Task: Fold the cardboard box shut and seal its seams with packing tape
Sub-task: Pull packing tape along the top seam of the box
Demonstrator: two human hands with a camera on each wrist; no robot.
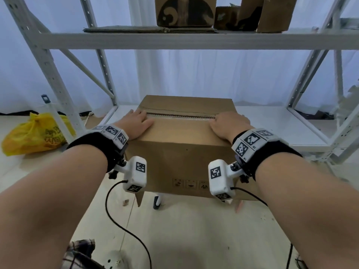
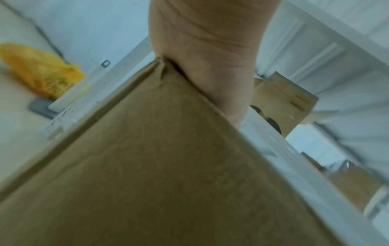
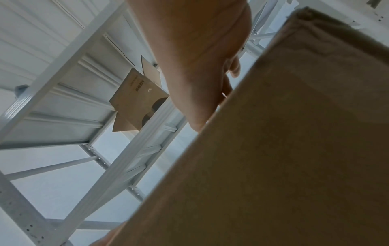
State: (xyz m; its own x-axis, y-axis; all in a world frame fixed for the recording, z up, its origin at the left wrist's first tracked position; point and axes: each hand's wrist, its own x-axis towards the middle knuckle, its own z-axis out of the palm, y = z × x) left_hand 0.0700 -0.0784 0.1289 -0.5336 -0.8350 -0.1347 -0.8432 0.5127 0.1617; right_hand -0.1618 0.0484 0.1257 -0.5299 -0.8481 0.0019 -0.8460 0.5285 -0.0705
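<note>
A white metal shelving rack [image 1: 194,40] stands against pale curtains; cardboard boxes [image 1: 185,11] sit on its upper shelf, and a yellow plastic bag [image 1: 37,133] lies on the floor at 9 o'clock. The cardboard box [image 1: 182,152] stands centre, flaps folded shut. The left hand [image 1: 136,123] and right hand [image 1: 228,125] press flat on its top, fingers straight, at either end of the centre seam [image 1: 180,115].

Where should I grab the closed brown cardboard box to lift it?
Probably the two short ends of the brown cardboard box, one hand from each side. Left hand and right hand lie flat on the top flaps beside those ends; the wide body seems to need both.
</note>
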